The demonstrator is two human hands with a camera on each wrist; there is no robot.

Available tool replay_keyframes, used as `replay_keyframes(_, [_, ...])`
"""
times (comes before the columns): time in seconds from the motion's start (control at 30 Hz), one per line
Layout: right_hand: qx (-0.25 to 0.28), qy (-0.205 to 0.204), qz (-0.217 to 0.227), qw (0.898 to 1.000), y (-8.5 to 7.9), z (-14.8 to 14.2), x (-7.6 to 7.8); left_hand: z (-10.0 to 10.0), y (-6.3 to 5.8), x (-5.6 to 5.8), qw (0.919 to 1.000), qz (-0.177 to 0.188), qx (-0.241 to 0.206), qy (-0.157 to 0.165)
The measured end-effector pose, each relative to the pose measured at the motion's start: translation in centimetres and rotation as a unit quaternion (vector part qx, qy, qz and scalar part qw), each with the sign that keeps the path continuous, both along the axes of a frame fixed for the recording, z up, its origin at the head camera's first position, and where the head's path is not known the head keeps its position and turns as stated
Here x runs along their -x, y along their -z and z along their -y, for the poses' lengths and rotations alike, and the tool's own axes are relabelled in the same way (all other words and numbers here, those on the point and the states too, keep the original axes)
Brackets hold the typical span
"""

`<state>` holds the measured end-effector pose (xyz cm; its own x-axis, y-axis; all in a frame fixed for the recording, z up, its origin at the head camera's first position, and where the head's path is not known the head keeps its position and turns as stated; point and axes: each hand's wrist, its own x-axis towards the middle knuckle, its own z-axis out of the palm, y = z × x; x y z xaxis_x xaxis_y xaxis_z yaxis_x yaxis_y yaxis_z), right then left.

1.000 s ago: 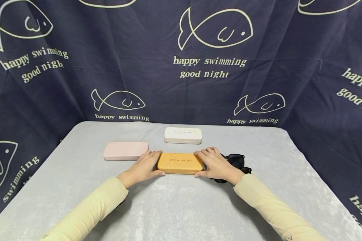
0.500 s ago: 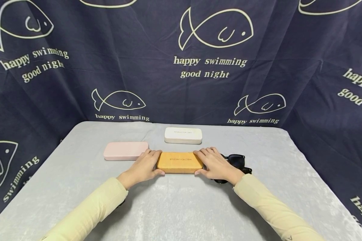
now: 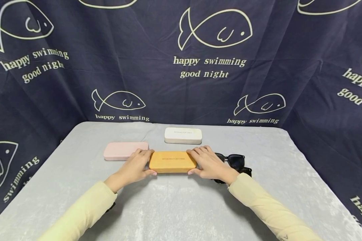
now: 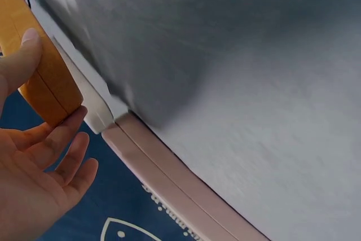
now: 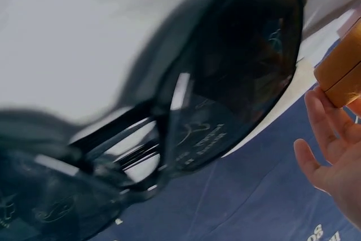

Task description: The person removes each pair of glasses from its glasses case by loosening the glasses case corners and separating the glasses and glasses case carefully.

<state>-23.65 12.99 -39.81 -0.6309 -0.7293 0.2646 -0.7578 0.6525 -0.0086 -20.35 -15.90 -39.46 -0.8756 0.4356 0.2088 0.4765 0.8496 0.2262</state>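
A yellow-orange glasses case [image 3: 172, 162] with small lettering on its lid lies lengthwise between my two hands. My left hand [image 3: 134, 167] grips its left end, thumb on the near side and fingers at the far edge. At the other end my right hand [image 3: 209, 164] holds it the same way. In the left wrist view my left thumb presses the side of the case [image 4: 42, 63], across its seam line. The lid looks closed. Just behind my left fingers sits a pink glasses case [image 3: 125, 151], its right end partly covered by that hand.
A white glasses case [image 3: 183, 135] stands farther back on the grey cloth-covered table [image 3: 181, 207]. Black sunglasses [image 3: 236, 161] lie beside my right hand, partly hidden by it. A small dark thing [image 3: 110, 207] peeks out by my left sleeve. Behind hangs a navy fish-print curtain [image 3: 157, 67].
Both hands have shifted left together, carrying the yellow-orange case with them. More of the sunglasses now shows beside the right hand. The pink and white cases have stayed put.
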Motion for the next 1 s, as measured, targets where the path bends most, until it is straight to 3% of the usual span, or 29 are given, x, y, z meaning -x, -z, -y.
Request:
replay_keyframes(0.6, [0.005,-0.013,-0.010,1.000,0.2,4.7,-0.9,4.4,-0.1,-1.2,0.9999,-0.003,0.005,-0.016])
replay_keyframes(1.0, [-0.041,-0.010,-0.011,0.999,0.6,8.8,-1.4,7.9,-0.2,-2.0,0.9991,0.005,0.022,-0.037])
